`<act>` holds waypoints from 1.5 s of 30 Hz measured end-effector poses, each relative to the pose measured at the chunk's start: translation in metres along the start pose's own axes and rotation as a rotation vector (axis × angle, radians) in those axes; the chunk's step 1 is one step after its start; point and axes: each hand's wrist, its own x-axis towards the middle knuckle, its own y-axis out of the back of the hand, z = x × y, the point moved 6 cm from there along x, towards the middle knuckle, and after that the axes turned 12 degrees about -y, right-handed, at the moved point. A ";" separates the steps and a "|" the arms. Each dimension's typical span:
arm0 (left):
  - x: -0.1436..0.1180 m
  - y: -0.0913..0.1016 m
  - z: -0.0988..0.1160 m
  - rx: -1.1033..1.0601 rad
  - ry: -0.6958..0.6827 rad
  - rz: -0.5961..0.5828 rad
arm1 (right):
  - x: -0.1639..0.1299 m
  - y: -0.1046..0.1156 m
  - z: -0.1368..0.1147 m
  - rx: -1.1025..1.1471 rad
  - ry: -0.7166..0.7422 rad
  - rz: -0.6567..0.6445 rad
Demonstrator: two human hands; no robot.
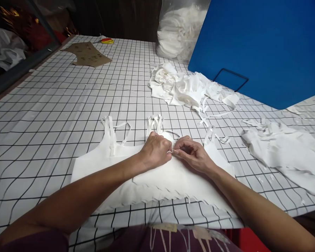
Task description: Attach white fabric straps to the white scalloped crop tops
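A white sleeveless garment point(157, 187) lies spread, mostly flat, on the bench point(120, 80), toward six o'clock in the view. Thin white straps point(110, 136), some looped, rise from its far edge at ten, twelve and two o'clock. Its six o'clock edge is wavy, and a small bit near its middle is pinched up.

Strapped garment point(152, 190) shows plain white over a tabletop point(120, 87) whose white cover carries a grid of black lines; crumpled fabric heap point(183, 85) and the cloth pile point(291, 148) at right also read white. Large panel point(267, 45) is solid blue with a thin black loop point(235, 74) near its lower edge; flat cut-out point(90, 55) is brown with dark markings, scissors point(106, 41) have red-and-yellow handles. Sleeve point(39, 243) is deep purple, bagged bundle point(177, 36) white, and the object point(252, 241) below the tabletop's edge bright red.
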 end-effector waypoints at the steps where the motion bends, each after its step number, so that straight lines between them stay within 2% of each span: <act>1: 0.000 0.000 0.000 -0.006 0.000 -0.001 | 0.000 0.000 -0.001 -0.011 0.009 -0.002; 10: 0.001 0.001 -0.001 -0.059 0.005 -0.009 | 0.002 0.001 0.001 -0.084 0.100 0.005; 14: 0.001 0.000 -0.002 -0.076 -0.002 -0.004 | 0.001 0.003 -0.007 -0.170 0.192 0.007; 25: 0.002 0.000 -0.005 -0.084 -0.025 0.015 | -0.006 0.001 -0.029 -0.639 0.400 0.073; 31: 0.002 0.000 -0.005 -0.093 -0.015 0.004 | -0.006 0.001 -0.031 -0.808 0.426 0.011; 37: 0.003 0.000 -0.001 -0.036 -0.085 0.031 | -0.009 -0.009 -0.039 -1.088 0.508 0.057; 42: 0.002 0.004 -0.004 -0.121 -0.028 -0.021 | 0.001 -0.005 -0.051 -1.209 0.467 0.050; 45: 0.000 0.007 -0.010 -0.192 0.073 -0.058 | 0.010 0.019 -0.049 -1.224 0.394 0.114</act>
